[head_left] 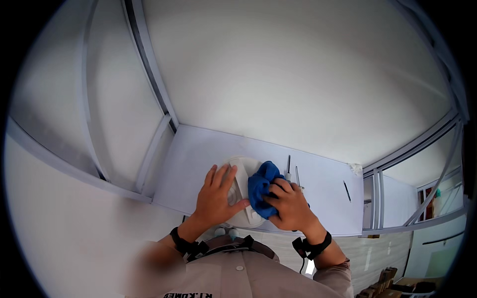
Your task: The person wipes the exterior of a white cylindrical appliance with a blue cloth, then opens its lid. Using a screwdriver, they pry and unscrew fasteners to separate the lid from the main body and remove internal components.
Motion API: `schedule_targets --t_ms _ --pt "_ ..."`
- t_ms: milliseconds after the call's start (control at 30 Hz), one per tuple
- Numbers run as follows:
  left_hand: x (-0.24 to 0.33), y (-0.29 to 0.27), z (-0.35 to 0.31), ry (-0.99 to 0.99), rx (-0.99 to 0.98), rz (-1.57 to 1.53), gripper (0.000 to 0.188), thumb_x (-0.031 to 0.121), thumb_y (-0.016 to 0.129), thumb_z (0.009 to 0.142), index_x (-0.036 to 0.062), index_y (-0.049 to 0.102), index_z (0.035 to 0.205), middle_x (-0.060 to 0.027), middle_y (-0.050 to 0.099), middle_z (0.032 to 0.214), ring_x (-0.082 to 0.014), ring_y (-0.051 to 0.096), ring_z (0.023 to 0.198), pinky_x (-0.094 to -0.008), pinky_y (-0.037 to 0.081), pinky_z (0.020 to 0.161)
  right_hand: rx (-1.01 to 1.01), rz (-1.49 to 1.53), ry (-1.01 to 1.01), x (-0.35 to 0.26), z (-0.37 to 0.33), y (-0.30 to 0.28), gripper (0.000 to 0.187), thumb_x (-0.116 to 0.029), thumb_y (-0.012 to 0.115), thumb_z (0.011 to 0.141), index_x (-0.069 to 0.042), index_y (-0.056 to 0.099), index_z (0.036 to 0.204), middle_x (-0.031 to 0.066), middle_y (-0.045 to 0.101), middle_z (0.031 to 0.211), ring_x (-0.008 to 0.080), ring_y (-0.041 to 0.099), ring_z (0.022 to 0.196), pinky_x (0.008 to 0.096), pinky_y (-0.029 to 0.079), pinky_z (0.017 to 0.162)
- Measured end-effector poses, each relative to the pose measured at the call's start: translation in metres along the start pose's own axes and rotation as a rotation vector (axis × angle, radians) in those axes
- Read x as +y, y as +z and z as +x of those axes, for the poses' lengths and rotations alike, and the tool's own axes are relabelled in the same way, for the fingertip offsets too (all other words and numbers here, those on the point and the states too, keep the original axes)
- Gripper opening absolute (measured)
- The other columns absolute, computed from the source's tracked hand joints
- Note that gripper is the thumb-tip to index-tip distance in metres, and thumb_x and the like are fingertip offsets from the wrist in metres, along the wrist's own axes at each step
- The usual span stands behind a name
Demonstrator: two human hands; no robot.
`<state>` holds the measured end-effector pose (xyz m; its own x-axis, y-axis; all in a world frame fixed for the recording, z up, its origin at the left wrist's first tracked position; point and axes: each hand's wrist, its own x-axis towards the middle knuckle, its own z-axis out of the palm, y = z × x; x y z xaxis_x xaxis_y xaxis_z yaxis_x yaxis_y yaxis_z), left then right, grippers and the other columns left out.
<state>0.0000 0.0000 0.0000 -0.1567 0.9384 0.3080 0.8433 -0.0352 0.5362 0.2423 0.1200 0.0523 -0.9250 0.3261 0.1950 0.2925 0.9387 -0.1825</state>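
Note:
A round white plastic object (242,171), with a raised straight bar across it, lies on the white table in front of me. My left hand (217,198) rests on its left side, fingers spread and the thumb stretched toward the middle. A bunched blue cloth (262,187) is in my right hand (290,203), whose fingers curl into it and press it onto the right part of the round object. Cloth and hands cover much of that object, so its exact kind does not show.
Right of the cloth lie a screwdriver (288,166) and a second slim metal tool (297,174). A dark pen-like stick (347,191) is farther right on the tabletop (323,198). Crumpled whitish material (356,169) sits at the far right corner. Metal-framed panels and a wall (298,74) border the table.

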Motion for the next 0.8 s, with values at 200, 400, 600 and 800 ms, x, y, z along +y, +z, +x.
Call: schedule_targets --t_ms 200,400,600,800 --pt "0.005 -0.002 -0.004 0.017 0.013 0.018 0.100 0.057 0.082 0.084 0.0064 0.045 0.161 -0.0230 0.045 0.160 -0.0521 0.036 0.149 -0.0572 0.042 0.118 -0.003 -0.091 0.036 0.015 0.033 0.011 0.051 -0.028 0.078 0.072 -0.013 0.078 0.121 0.0088 0.057 0.125 0.0315 0.051 0.126 0.0486 0.048 0.082" --pt "0.002 0.000 0.002 0.028 0.028 0.028 0.100 0.058 0.082 0.083 0.0069 0.044 0.161 -0.0235 0.045 0.159 -0.0528 0.036 0.149 -0.0579 0.044 0.117 0.054 -0.163 0.093 0.035 0.074 0.028 0.056 -0.030 0.077 0.078 -0.014 0.074 0.131 0.0110 0.058 0.126 0.0320 0.054 0.120 0.0494 0.050 0.080" --pt "0.004 0.001 0.003 -0.033 0.001 0.024 0.102 0.058 0.083 0.083 0.0081 0.043 0.162 -0.0218 0.045 0.159 -0.0509 0.036 0.150 -0.0567 0.047 0.114 0.059 -0.187 0.173 0.029 0.087 0.027 0.056 -0.032 0.075 0.079 -0.012 0.073 0.131 0.0111 0.059 0.123 0.0317 0.055 0.117 0.0508 0.049 0.082" --pt "0.005 0.000 0.005 -0.073 -0.015 0.007 0.102 0.056 0.084 0.082 0.0109 0.043 0.163 -0.0181 0.044 0.162 -0.0469 0.038 0.151 -0.0550 0.049 0.113 0.052 -0.155 0.136 0.006 0.041 0.016 0.056 -0.032 0.075 0.073 -0.009 0.077 0.124 0.0118 0.058 0.129 0.0333 0.050 0.129 0.0542 0.046 0.090"
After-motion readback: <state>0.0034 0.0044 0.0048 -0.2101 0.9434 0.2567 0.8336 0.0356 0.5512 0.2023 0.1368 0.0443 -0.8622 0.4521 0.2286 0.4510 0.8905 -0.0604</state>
